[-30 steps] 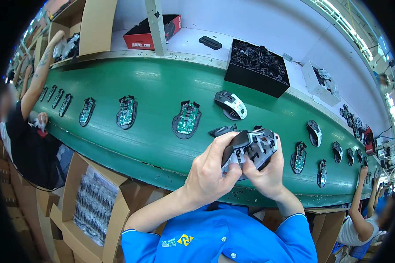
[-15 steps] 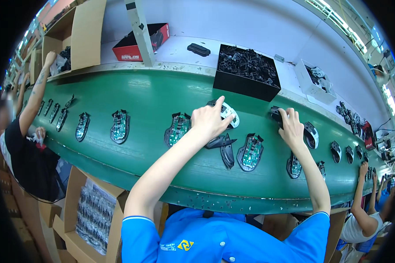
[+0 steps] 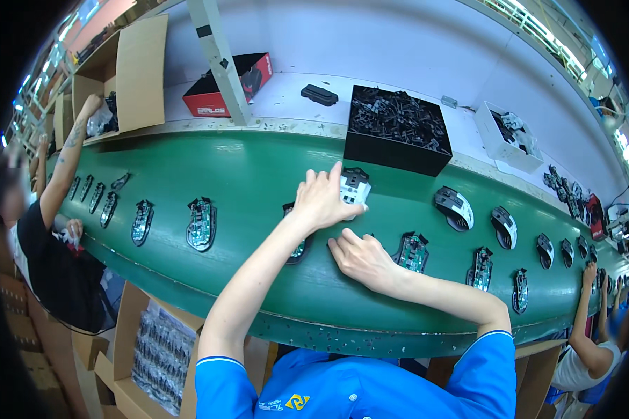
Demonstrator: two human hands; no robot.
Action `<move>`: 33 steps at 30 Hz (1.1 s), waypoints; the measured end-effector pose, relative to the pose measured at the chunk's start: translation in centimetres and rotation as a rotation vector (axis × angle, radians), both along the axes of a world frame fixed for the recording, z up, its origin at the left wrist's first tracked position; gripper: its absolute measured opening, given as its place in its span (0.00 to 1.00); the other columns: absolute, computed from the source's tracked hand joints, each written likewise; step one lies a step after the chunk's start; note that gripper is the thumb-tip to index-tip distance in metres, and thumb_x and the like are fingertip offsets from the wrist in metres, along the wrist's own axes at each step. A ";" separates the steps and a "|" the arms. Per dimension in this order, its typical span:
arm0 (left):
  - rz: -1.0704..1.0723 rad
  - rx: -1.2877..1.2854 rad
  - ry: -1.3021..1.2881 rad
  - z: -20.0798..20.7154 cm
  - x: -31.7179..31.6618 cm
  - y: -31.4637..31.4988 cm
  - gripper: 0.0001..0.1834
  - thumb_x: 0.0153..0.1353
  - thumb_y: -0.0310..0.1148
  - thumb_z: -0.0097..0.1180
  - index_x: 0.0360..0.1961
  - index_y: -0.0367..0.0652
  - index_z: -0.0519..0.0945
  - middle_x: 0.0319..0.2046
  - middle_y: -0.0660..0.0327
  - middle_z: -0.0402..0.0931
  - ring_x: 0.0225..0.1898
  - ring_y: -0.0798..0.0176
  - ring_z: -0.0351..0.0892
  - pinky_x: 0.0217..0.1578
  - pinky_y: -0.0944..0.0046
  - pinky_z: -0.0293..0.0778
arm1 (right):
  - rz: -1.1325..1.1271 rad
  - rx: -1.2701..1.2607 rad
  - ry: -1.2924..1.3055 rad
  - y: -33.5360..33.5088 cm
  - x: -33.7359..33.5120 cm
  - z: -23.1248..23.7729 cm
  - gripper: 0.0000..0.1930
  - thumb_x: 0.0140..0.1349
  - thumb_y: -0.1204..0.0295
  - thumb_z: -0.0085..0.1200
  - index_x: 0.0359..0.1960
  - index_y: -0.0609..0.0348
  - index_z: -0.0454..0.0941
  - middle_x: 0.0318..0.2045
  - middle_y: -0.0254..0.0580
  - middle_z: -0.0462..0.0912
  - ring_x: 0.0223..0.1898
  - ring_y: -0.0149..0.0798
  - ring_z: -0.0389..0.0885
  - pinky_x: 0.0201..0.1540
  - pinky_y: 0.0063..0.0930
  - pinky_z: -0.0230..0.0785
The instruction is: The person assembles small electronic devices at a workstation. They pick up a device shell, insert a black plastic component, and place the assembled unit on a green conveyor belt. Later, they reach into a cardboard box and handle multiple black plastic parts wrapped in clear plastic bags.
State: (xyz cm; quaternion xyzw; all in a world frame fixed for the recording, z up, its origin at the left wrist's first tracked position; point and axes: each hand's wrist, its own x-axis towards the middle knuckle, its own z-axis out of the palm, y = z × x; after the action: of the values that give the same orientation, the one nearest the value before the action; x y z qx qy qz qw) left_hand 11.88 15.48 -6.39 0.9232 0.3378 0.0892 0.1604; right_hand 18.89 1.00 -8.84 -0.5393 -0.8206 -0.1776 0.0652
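- Mouse shell (image 3: 357, 184): just nearside of the black box (image 3: 397, 155), at the spread thumb and forefinger of your left hand (image 3: 320, 201); grip unclear
- Your right hand (image 3: 362, 261): farther from the box, fingers curled; cannot tell any hold

You are wearing a bright blue shirt (image 3: 391, 391) with short sleeves, the left sleeve (image 3: 223, 387) and the right sleeve (image 3: 483, 366) each edged at the hem with a thin, pale line. On the left of your chest sits an angular yellow emblem (image 3: 298, 401), with small white lettering (image 3: 271, 406) beside it. A round, pale button (image 3: 353, 397) shows on your shirt front. Your forearms and both hands are bare.
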 end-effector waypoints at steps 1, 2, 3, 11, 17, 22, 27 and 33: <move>0.020 0.072 0.053 -0.5 0.1 -0.2 0.55 0.38 0.60 0.61 0.61 0.31 0.59 0.45 0.44 0.70 0.50 0.45 0.66 0.49 0.50 0.66 | 0.018 0.022 -0.014 0.1 -0.1 0.0 0.09 0.47 0.72 0.51 0.29 0.63 0.73 0.23 0.33 0.72 0.35 0.31 0.69 0.21 0.22 0.64; 0.037 0.143 0.106 -1.3 0.4 -0.5 0.58 0.36 0.63 0.62 0.60 0.28 0.60 0.46 0.44 0.70 0.50 0.47 0.64 0.49 0.51 0.65 | 0.033 0.044 -0.028 0.2 -0.1 0.1 0.09 0.47 0.72 0.51 0.30 0.62 0.73 0.22 0.33 0.72 0.34 0.31 0.69 0.21 0.21 0.64; 0.070 0.165 0.059 -1.7 0.7 -0.9 0.53 0.35 0.61 0.64 0.54 0.28 0.67 0.46 0.46 0.68 0.49 0.49 0.62 0.48 0.54 0.63 | 0.050 0.065 -0.048 0.2 0.0 0.6 0.09 0.47 0.72 0.51 0.30 0.62 0.74 0.22 0.32 0.72 0.34 0.31 0.70 0.21 0.20 0.64; -0.014 0.106 -0.265 -3.4 0.4 1.0 0.32 0.36 0.45 0.66 0.40 0.33 0.74 0.40 0.51 0.71 0.44 0.51 0.70 0.46 0.53 0.67 | -0.284 -0.151 1.461 -3.6 5.0 9.4 0.17 0.54 0.78 0.57 0.47 0.61 0.74 0.29 0.36 0.78 0.30 0.24 0.78 0.24 0.19 0.74; 0.035 -0.975 -0.634 3.4 -3.4 -2.8 0.35 0.43 0.41 0.63 0.53 0.37 0.66 0.35 0.60 0.70 0.29 0.71 0.71 0.18 0.72 0.67 | -0.151 -0.398 2.130 -6.8 7.2 9.4 0.10 0.59 0.76 0.54 0.42 0.64 0.72 0.32 0.39 0.77 0.29 0.29 0.80 0.19 0.20 0.77; -0.011 -1.369 -0.714 6.4 -7.9 -7.4 0.36 0.45 0.31 0.60 0.57 0.40 0.60 0.34 0.64 0.67 0.20 0.78 0.57 0.13 0.78 0.50 | 0.014 -0.391 2.220 -7.8 4.2 10.7 0.06 0.56 0.76 0.57 0.35 0.61 0.75 0.34 0.39 0.73 0.23 0.28 0.76 0.20 0.21 0.78; -0.083 -1.442 -0.677 7.5 -10.5 -9.2 0.48 0.41 0.33 0.68 0.62 0.39 0.55 0.42 0.60 0.68 0.29 0.74 0.69 0.23 0.77 0.66 | 0.041 -0.474 2.184 -8.6 3.0 11.2 0.05 0.54 0.77 0.58 0.32 0.62 0.76 0.32 0.37 0.70 0.25 0.24 0.71 0.17 0.14 0.65; -0.291 -1.442 -0.836 8.6 -11.6 -11.2 0.63 0.34 0.26 0.71 0.67 0.38 0.39 0.63 0.52 0.50 0.66 0.56 0.50 0.64 0.57 0.47 | 0.037 -0.415 2.084 -8.4 1.7 10.9 0.06 0.52 0.78 0.60 0.32 0.62 0.78 0.31 0.36 0.70 0.25 0.25 0.71 0.20 0.16 0.65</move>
State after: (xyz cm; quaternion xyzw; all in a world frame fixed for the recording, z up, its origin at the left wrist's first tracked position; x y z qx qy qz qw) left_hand 0.33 4.24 2.18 0.5201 0.1028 0.1645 0.8318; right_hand 20.58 -7.42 2.05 -0.4131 -0.3818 0.5167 0.6455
